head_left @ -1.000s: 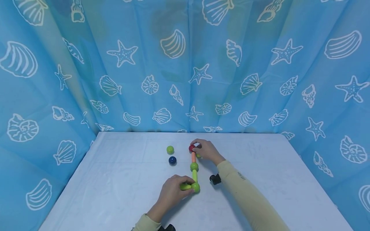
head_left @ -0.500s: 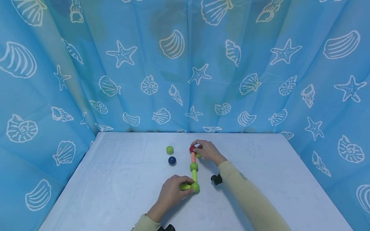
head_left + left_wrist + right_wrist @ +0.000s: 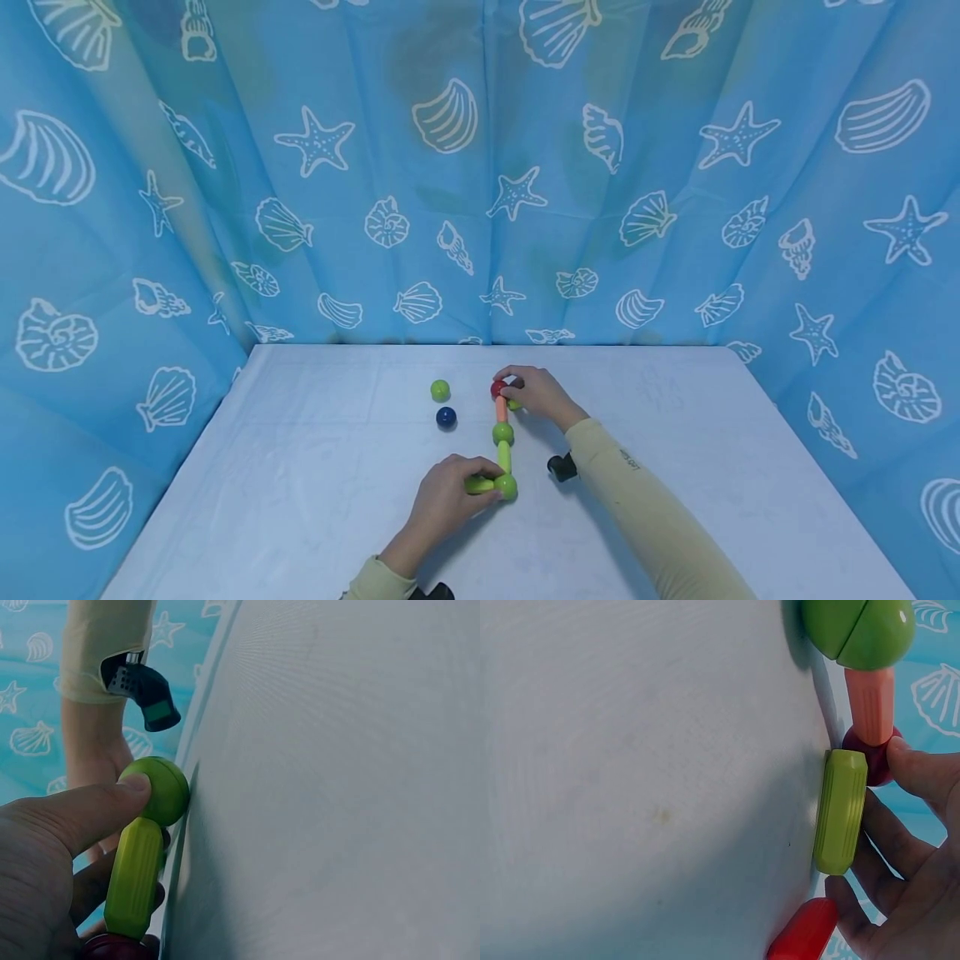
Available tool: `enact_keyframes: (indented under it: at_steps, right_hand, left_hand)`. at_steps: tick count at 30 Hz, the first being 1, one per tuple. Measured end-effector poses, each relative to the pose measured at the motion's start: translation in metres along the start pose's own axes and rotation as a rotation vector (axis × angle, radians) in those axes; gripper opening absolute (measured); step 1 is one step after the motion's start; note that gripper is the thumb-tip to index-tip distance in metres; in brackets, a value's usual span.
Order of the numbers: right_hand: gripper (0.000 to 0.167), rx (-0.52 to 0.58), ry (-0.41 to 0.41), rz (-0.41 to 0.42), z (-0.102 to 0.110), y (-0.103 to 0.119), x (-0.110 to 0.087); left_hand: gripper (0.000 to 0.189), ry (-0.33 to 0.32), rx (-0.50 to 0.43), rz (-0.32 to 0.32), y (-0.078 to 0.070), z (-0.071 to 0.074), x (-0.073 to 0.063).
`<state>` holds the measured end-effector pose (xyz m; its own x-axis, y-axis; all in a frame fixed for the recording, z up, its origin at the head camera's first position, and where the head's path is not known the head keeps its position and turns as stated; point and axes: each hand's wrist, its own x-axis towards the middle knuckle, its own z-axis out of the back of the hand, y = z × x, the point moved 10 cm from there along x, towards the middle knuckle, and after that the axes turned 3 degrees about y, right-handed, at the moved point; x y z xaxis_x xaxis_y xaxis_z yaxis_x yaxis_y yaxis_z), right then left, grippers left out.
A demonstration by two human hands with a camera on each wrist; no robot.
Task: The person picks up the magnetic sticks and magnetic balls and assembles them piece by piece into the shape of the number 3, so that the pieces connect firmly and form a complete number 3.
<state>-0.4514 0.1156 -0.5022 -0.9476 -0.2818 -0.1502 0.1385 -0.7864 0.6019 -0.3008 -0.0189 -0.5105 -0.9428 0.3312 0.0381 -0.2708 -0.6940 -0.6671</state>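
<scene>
The left hand (image 3: 444, 498) holds a lime rod (image 3: 133, 879) and the green ball (image 3: 168, 795) at its end between thumb and bent fingers; the right hand (image 3: 540, 395) pinches the red ball (image 3: 498, 389) on the table (image 3: 322, 467) (a blue ball (image 3: 446, 417) lies near).

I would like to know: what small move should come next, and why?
Probably the right hand should line up the nearby yellow-green stick with the far red ball: it pinches this ball, the stick's end lies right by it, and the left hand, holding the near green ball, can steady things.
</scene>
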Motion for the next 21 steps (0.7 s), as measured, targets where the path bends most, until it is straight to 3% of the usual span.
enact_keyframes:
  at_steps: [21]
  right_hand:
    - [0.029,-0.017,0.002,-0.015,-0.0047,-0.0046,0.0010]
  left_hand:
    - [0.025,0.015,-0.007,-0.016,0.0008,-0.0036,0.0006]
